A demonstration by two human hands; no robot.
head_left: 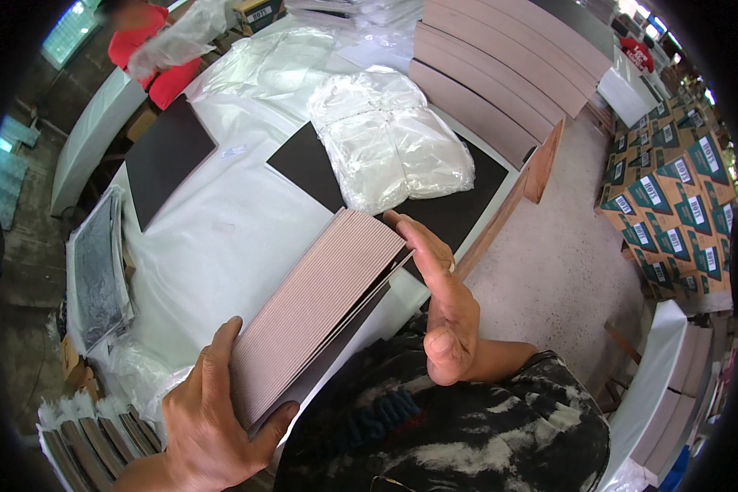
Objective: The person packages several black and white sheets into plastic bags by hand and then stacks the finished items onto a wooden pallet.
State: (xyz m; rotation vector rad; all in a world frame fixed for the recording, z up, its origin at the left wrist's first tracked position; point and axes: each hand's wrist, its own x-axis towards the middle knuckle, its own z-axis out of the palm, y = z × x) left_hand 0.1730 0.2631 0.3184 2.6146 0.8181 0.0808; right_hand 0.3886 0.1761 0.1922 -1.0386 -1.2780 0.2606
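Hands on a stack of pinkish boards (320,303): left hand (213,418) clamped around its near end, right hand (439,303) flat-open against its far edge.

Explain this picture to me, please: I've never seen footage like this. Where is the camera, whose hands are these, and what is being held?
There is no machine here. A person wears a wide-angle camera on the head, looking down, so straight edges bend near the rim.

The two hands coming in from below are that person's own. The left hand grips the near end of a stack of thin pinkish sheets, held on edge. The right hand lies flat and open against the stack's far end.

Beyond is a table under a white cover. On it lie dark flat boards and a bundle of clear plastic bags. Long pinkish stacks line the far side. Printed cartons sit on the right, and another person in red works at the top left.
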